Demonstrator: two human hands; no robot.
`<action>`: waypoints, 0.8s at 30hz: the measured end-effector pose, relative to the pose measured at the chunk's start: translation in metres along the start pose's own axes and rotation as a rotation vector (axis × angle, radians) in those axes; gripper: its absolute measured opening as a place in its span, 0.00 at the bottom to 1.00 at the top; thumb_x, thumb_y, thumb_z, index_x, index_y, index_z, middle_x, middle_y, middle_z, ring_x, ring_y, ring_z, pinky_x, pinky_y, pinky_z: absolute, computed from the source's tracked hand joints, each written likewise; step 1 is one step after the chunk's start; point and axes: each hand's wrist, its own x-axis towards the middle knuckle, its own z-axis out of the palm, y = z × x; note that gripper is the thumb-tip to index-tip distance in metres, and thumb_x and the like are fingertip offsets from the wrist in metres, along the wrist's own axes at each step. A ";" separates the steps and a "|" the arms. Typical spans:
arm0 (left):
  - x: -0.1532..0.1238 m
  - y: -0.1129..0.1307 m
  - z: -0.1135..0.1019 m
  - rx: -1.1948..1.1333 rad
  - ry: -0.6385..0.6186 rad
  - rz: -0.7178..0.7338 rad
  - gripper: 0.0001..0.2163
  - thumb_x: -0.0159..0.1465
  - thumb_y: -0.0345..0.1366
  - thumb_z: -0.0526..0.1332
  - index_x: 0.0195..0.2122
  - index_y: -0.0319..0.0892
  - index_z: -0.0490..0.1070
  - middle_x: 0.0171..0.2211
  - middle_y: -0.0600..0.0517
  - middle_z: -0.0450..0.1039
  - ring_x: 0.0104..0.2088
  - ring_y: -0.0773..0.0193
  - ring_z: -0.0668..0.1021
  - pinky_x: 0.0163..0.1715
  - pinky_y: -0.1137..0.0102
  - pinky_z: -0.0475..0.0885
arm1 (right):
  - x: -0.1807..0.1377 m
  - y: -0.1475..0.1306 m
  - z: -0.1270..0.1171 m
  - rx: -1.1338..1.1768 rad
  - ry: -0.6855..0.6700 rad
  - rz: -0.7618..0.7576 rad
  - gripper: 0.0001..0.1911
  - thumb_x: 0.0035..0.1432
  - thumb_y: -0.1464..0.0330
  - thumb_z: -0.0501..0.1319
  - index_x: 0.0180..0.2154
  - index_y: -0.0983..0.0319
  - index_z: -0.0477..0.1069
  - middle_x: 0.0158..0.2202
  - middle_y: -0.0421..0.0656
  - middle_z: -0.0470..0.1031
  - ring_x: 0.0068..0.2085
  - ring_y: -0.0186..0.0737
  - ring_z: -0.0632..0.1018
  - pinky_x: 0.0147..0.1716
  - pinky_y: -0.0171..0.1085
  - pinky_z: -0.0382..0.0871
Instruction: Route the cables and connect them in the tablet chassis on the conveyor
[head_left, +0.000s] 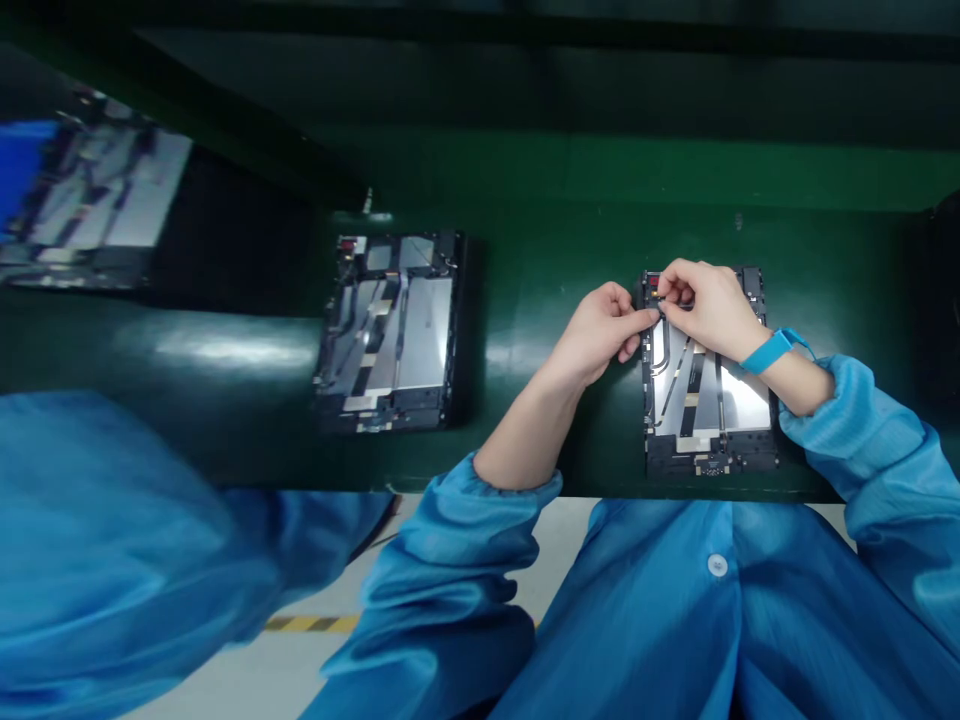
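An opened tablet [742, 390] lies flat on the green workbench, its silver inner plate, dark ribbon cables and black edge parts showing. Both hands meet over its upper left corner. From the left, my left hand [606, 332] reaches in with thumb and fingers curled together at the tablet's edge. My right hand [705, 305] rests above the upper part, its fingers bent and pinched near the same corner; a blue wrist strap [772, 350] circles that wrist. Whatever sits between the fingertips is too small to make out.
A stack of similar opened tablets [394, 340] stands left of my hands on the green workbench [525, 400]. Farther left are more blurred tablet parts [112, 190] beside a blue item [26, 165]. A co-worker's blue sleeve [135, 540] fills the lower left. A green ledge [675, 170] runs along the back.
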 end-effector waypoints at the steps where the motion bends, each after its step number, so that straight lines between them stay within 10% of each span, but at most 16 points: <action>1: 0.000 0.001 0.001 0.016 0.012 -0.002 0.18 0.58 0.27 0.69 0.31 0.47 0.57 0.13 0.65 0.61 0.11 0.73 0.65 0.12 0.78 0.54 | 0.000 0.001 0.001 -0.006 0.001 -0.008 0.07 0.54 0.77 0.62 0.35 0.60 0.72 0.32 0.40 0.77 0.36 0.40 0.75 0.43 0.39 0.67; 8: 0.003 0.007 0.019 0.061 0.080 -0.059 0.18 0.61 0.27 0.68 0.30 0.48 0.55 0.13 0.67 0.55 0.10 0.73 0.60 0.13 0.76 0.49 | -0.011 -0.005 -0.014 -0.061 0.222 -0.105 0.07 0.59 0.74 0.58 0.38 0.59 0.73 0.44 0.48 0.78 0.47 0.49 0.77 0.51 0.48 0.71; 13: -0.008 -0.001 0.013 0.277 0.148 0.071 0.12 0.65 0.34 0.66 0.32 0.47 0.61 0.18 0.60 0.62 0.19 0.66 0.69 0.21 0.72 0.62 | -0.058 0.004 -0.036 -0.093 0.393 0.095 0.16 0.59 0.67 0.63 0.49 0.57 0.74 0.58 0.53 0.75 0.63 0.57 0.73 0.61 0.57 0.71; 19: -0.064 -0.024 0.007 0.714 0.030 0.331 0.19 0.69 0.45 0.61 0.56 0.39 0.75 0.48 0.40 0.76 0.54 0.45 0.78 0.59 0.50 0.72 | -0.132 0.023 -0.034 0.157 0.298 0.395 0.36 0.63 0.55 0.66 0.69 0.56 0.64 0.72 0.53 0.67 0.71 0.57 0.70 0.72 0.62 0.63; 24: -0.073 -0.030 0.011 0.450 0.011 0.296 0.30 0.71 0.43 0.59 0.73 0.44 0.61 0.69 0.39 0.68 0.68 0.44 0.71 0.69 0.48 0.66 | -0.135 0.003 -0.010 0.197 0.275 0.364 0.40 0.64 0.52 0.66 0.73 0.53 0.59 0.77 0.48 0.58 0.78 0.59 0.56 0.77 0.65 0.48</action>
